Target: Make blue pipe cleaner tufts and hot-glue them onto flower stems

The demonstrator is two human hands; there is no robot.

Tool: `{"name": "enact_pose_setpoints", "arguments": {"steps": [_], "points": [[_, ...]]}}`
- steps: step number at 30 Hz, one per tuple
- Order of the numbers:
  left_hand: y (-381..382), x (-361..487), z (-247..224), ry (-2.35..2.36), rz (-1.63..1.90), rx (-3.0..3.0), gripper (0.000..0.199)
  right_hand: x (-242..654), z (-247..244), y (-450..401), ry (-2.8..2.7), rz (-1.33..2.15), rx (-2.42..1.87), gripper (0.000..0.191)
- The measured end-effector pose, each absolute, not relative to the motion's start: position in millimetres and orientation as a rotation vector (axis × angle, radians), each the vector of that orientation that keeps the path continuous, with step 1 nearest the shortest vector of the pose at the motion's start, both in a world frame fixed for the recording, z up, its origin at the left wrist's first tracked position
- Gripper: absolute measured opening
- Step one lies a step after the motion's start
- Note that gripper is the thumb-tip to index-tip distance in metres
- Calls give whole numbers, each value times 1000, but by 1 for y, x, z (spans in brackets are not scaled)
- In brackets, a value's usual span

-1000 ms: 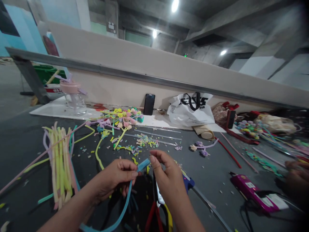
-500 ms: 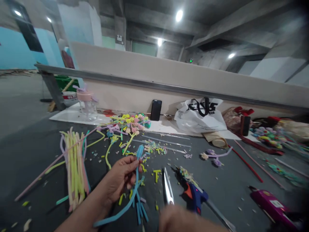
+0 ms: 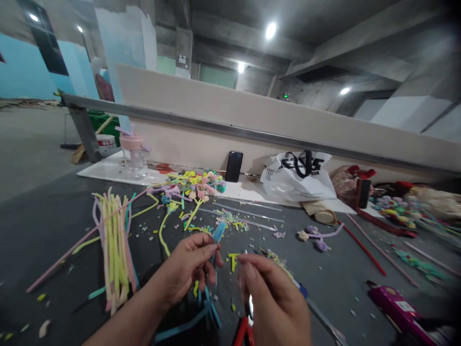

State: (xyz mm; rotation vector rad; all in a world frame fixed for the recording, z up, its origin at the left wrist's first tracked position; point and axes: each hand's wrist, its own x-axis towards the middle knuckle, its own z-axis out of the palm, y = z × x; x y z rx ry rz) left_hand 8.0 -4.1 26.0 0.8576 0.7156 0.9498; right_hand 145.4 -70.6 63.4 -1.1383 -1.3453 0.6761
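My left hand (image 3: 192, 262) pinches a small bundle of blue pipe cleaners (image 3: 219, 231), its tips standing up above the thumb. A long blue pipe cleaner (image 3: 183, 329) trails below that hand, near several short cut blue pieces (image 3: 215, 315). To the right, my right hand (image 3: 277, 298) is raised with loosely curved fingers and nothing visible in them; its fingertips are slightly blurred. Beneath it are scissors with red handles (image 3: 242, 330), their blades mostly hidden. A yellow pipe cleaner scrap (image 3: 232, 262) lies between the hands. My right hand largely covers the blue glue gun (image 3: 303, 290).
Pipe cleaner stems (image 3: 117, 254) lie bundled at left. Behind are pipe cleaner flowers (image 3: 196, 185), a cup (image 3: 135, 154), a phone (image 3: 234, 166) and a white bag (image 3: 297, 175). Clear sticks (image 3: 248, 211) and scraps lie mid-table. A magenta glue gun (image 3: 396, 305) rests at right.
My right hand has risen from the lower edge toward my left hand, now covering the scissors' blades and most of the blue glue gun. My left hand has shifted slightly right with the blue bundle.
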Motion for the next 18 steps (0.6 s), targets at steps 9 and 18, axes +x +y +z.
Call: {"name": "enact_pose_setpoints", "arguments": {"steps": [9, 18], "points": [[-13, 13, 27, 1051, 932, 1229, 18, 146, 38, -39, -935, 995, -1214, 24], [-14, 9, 15, 1292, 1172, 1877, 14, 145, 33, -33, -944, 1023, -1204, 26]]}}
